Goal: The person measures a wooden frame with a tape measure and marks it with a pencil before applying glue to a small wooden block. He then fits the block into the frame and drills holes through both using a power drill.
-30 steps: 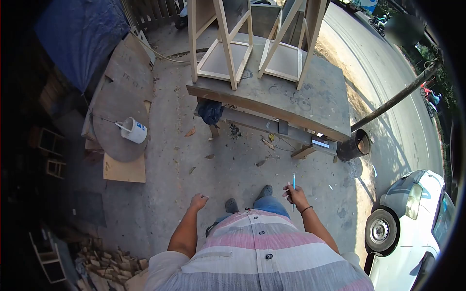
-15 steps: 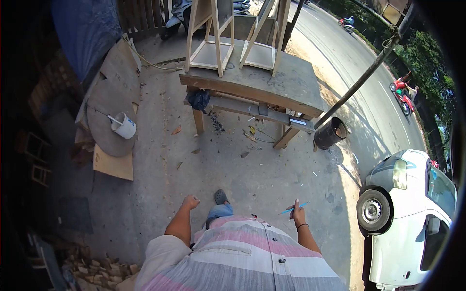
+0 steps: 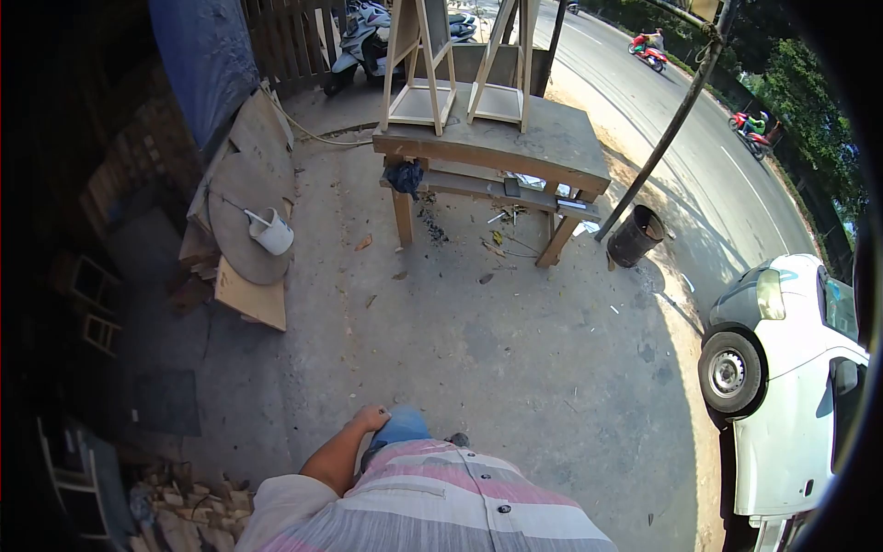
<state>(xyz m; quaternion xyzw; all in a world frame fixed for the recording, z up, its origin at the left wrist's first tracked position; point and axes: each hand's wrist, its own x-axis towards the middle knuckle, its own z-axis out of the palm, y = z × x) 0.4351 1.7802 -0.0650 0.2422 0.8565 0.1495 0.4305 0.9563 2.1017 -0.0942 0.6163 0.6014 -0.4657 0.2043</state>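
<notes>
My left hand (image 3: 372, 419) hangs low beside my blue-clad leg (image 3: 405, 425), its fingers curled closed and no object showing in them. My right hand is out of the picture. Ahead, across the concrete floor, stands a wooden workbench (image 3: 570, 147). On its top are two light wooden A-shaped frames, a left one (image 3: 420, 118) and a right one (image 3: 499, 120). A dark plastic bag (image 3: 403, 176) hangs at the bench's left leg.
A white bucket (image 3: 273, 235) rests on a round board (image 3: 235, 262) at left. Wood scraps (image 3: 189, 506) lie lower left. A dark bin (image 3: 636, 237) stands by a slanted pole (image 3: 664, 124). At right is a white car (image 3: 782, 405); motorbikes (image 3: 648, 57) pass on the road.
I have moved forward, and the view has shifted. My right hand, which held a thin blue stick-like thing, has left the picture. My left hand is lower, near my leg.
</notes>
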